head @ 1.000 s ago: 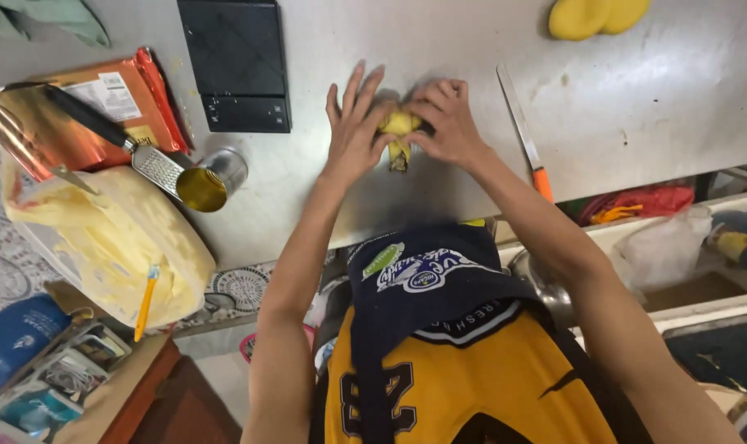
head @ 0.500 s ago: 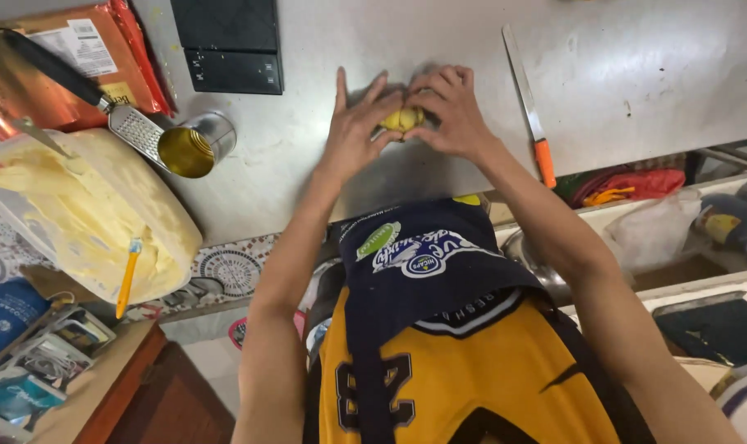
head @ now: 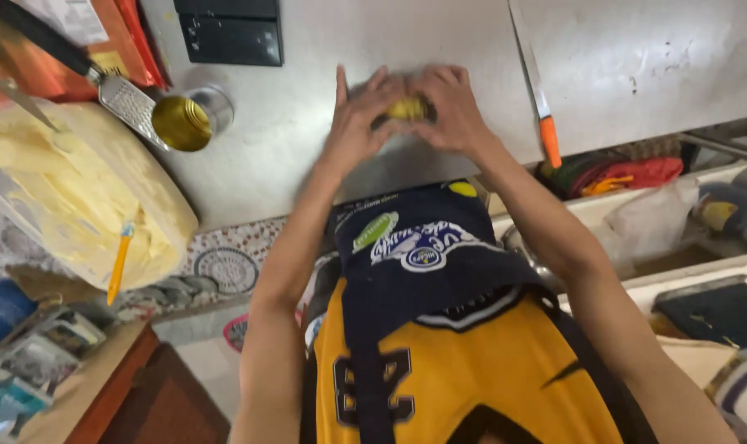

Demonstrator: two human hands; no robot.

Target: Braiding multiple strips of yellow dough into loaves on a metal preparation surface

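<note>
Together, left hand and right hand press soft yellow lump.

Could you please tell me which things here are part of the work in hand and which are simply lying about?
In use: left hand, right hand, small yellow piece held between them.

Lying about: orange-handled knife, metal cup, grater, black box.
</note>
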